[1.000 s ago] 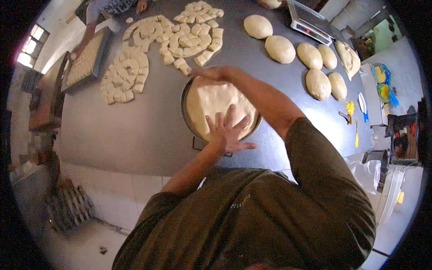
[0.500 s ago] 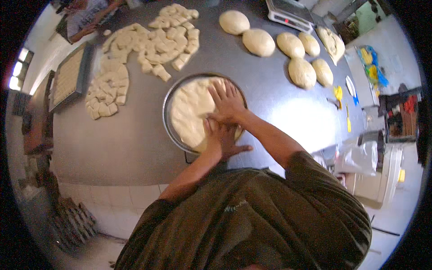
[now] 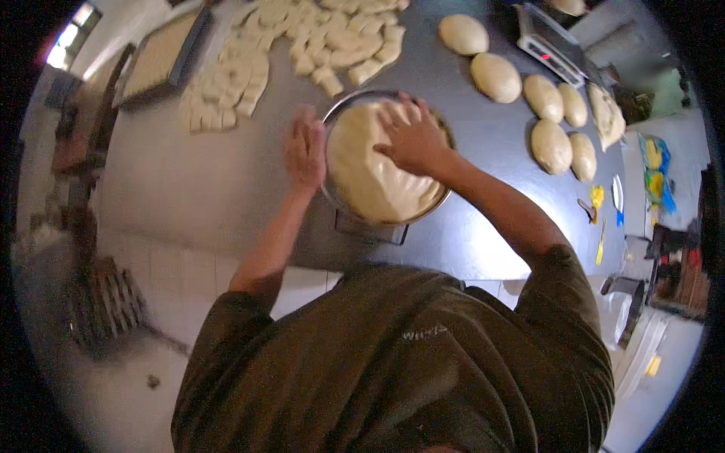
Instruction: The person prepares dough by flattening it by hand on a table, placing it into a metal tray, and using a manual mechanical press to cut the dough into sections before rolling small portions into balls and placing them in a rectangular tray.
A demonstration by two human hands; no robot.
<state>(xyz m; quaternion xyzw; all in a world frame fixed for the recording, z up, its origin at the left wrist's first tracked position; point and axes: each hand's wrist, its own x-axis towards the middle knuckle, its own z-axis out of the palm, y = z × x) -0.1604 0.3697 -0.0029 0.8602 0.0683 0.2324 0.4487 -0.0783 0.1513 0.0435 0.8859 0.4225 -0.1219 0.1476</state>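
Observation:
A round metal pan [image 3: 323, 186] sits near the table's front edge, filled with a flattened sheet of pale dough [image 3: 362, 162]. My right hand [image 3: 414, 142] lies on the dough at the pan's far right, its fingers spread and pressing into the surface. Finger dents mark the dough around it. Just outside the pan's left rim is my left hand [image 3: 304, 151], somewhat blurred, with its fingers stretched forward and nothing seen in it. Beneath the pan's near side, part of a dark rectangular frame [image 3: 370, 232] shows.
Many cut dough pieces [image 3: 340, 41] cover the table's far left, beside a filled tray [image 3: 162, 57]. Several smooth dough balls [image 3: 496, 78] rest at the right, near a scale [image 3: 551, 49]. A knife [image 3: 618, 200] and a yellow-handled tool [image 3: 600, 241] lie by the right edge.
My left hand has lifted off the dough and moved left beyond the pan's rim. My right hand stays on the dough. The view has shifted, so the table's things appear farther right and higher.

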